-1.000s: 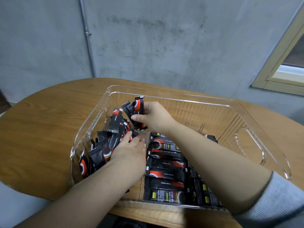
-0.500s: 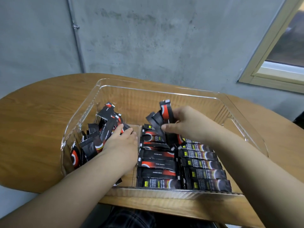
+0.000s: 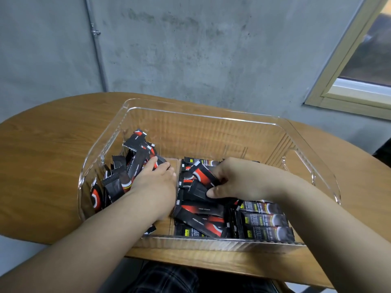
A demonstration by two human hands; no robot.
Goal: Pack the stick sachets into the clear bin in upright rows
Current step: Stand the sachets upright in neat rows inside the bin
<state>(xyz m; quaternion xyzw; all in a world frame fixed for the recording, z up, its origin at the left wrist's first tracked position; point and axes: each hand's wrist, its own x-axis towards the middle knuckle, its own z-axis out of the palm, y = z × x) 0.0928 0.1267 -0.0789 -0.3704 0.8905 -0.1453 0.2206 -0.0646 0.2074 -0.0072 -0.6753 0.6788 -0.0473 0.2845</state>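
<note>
- Head view: flat rows of black stick sachets [image 3: 262,220] lie below the right hand [image 3: 243,180], whose fingers pinch a few black-and-red sachets [image 3: 203,176].
- Left hand [image 3: 155,182], fingers straight, presses leaning sachets [image 3: 129,166].
- Beyond the fingertips, the clear plastic bin [image 3: 203,117] stands on the oval wooden table [image 3: 42,149].

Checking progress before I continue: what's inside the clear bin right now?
In the clear bin: leaning sachets at left under the left hand, flat-stacked sachets at right, where the right hand grips a few. Whatever lies beneath both hands is covered.
</note>
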